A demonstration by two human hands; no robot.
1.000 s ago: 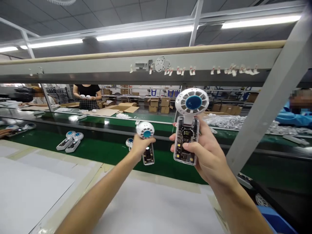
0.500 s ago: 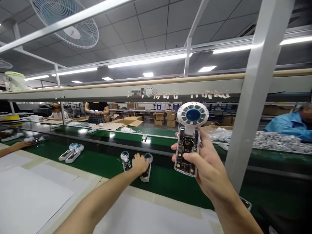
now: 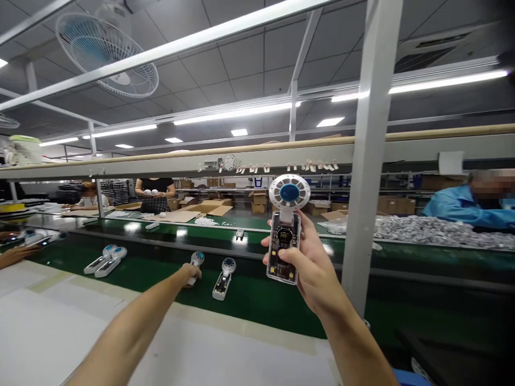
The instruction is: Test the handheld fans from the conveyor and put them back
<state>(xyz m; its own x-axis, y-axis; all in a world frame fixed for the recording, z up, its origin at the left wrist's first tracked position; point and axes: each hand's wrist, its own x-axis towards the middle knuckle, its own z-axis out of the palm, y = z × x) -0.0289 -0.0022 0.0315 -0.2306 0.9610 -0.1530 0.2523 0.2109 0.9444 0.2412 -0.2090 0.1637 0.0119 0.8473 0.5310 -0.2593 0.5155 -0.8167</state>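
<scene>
In the head view my right hand (image 3: pixel 308 254) holds up a handheld device (image 3: pixel 284 241) with its thumb across the front. The device has a round white head with a blue disc, and a clear case showing a dark circuit board. My left hand (image 3: pixel 190 272) is stretched forward, its fingers closed around the body of a second such device (image 3: pixel 197 258) at the belt; that body is mostly hidden by the hand. A third device (image 3: pixel 223 279), its circuit board showing, lies just right of my left hand, apart from it.
Two more devices (image 3: pixel 105 261) lie on the green conveyor belt (image 3: pixel 156 268) at left. Another person's hand (image 3: pixel 18 254) touches devices at far left. White sheets (image 3: pixel 193 348) cover the near table. A metal post (image 3: pixel 362 214) stands right of my right hand. Other people sit or stand across the belt.
My left hand has moved left from the right-hand device on the belt to the one beside it. My right hand still holds its device up. The view has turned slightly right.
</scene>
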